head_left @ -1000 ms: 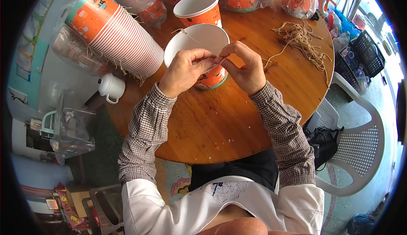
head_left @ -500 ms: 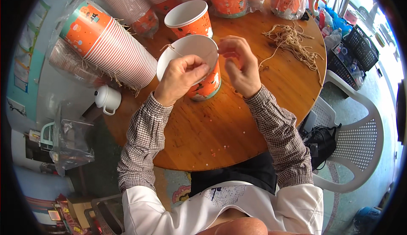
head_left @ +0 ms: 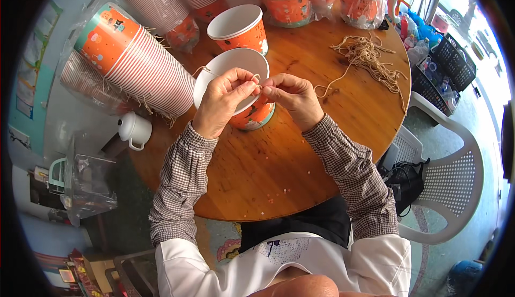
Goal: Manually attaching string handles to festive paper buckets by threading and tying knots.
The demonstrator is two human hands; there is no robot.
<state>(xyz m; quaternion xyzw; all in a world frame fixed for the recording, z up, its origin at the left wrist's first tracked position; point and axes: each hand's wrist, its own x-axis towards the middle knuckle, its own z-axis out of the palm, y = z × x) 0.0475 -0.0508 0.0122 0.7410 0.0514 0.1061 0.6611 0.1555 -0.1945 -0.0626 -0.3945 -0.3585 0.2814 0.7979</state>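
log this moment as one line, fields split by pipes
left hand: pinching string | right hand: pinching string | behind hands: orange bucket | right side of table: tangled cord

There is room to pass over the near part of the table (head_left: 252, 173). The cup stack (head_left: 153, 64) blocks the left; the front cup (head_left: 228, 62) and back cup (head_left: 241, 38) block straight ahead.

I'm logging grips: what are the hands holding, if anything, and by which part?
The left hand and right hand pinch a cord at a small loop by the nearest orange cup; whether that is its end cannot be told.
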